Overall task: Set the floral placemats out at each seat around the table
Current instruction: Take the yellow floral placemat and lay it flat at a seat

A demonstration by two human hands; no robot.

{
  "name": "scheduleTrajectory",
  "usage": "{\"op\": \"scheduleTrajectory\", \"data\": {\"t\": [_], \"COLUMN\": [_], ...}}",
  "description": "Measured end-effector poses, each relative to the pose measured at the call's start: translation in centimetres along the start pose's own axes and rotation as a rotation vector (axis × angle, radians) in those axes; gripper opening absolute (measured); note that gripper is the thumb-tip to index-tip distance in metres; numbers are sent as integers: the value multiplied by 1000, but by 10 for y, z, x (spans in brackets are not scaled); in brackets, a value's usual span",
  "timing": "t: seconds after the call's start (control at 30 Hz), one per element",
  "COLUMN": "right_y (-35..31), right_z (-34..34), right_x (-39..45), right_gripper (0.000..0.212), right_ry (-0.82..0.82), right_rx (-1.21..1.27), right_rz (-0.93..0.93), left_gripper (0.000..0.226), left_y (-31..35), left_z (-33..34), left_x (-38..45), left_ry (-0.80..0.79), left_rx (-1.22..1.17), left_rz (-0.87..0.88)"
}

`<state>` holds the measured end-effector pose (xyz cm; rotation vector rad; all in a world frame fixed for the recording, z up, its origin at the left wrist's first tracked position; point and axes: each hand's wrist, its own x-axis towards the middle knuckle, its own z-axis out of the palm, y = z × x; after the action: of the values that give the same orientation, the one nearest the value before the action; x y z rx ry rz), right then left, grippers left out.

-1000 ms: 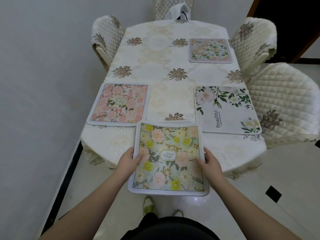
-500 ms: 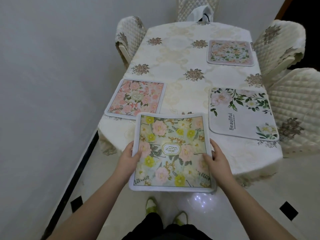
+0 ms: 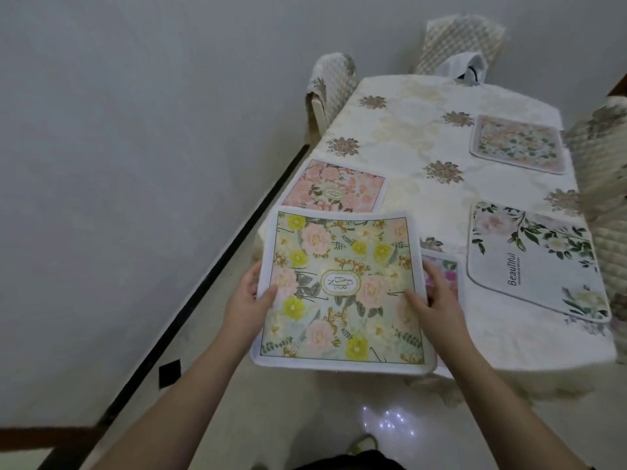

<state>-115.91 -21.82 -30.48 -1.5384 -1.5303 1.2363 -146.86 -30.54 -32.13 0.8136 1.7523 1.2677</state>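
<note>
I hold a yellow-and-pink floral placemat marked "GARDEN" above the table's near left corner. My left hand grips its left edge, my right hand its right edge. Under the mat's right side, the edge of another placemat with bright pink flowers shows. Three mats lie flat on the table: a pink floral placemat at the left, a white "Beautiful" placemat at the right, and a pastel floral placemat at the far right.
The table wears a cream tablecloth with brown flower motifs. Quilted chairs stand at the far left, far end and right side. A grey wall runs along the left, with a black baseboard.
My view has swung left and nearer the table. The held mat has shifted toward the table's left side, and a bright pink mat edge now shows beneath it.
</note>
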Motion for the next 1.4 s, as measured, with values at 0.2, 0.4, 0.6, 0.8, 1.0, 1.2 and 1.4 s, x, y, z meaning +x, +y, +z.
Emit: {"op": "scheduleTrajectory", "data": {"t": [0.2, 0.4, 0.6, 0.8, 1.0, 1.2, 1.4], "right_y": [-40, -73, -100, -113, -119, -119, -123], "right_z": [85, 180, 249, 278, 293, 301, 309], "right_x": [-29, -58, -81, -83, -62, -14, 51], "right_gripper": [61, 58, 56, 54, 57, 65, 63], "right_ry": [-102, -186, -281, -351, -394, -348, -353], "right_rx": [-27, -50, -44, -32, -83, -94, -118], "right_rz": [-34, -104, -165, -200, -200, -197, -169], "left_gripper": [44, 41, 57, 58, 56, 59, 56], "left_y": [-21, -44, -52, -54, -54, -42, -22], "left_z": [-100, -202, -276, -309, -314, -302, -293], "left_x": [-25, -48, -74, -81, -62, -11, 56], "left_ry": [112, 240, 326, 373, 429, 389, 373], "left_rx": [4, -32, -69, -46, -98, -105, -31], "left_rz": [9, -7, -14, -24, -52, -51, -64]}}
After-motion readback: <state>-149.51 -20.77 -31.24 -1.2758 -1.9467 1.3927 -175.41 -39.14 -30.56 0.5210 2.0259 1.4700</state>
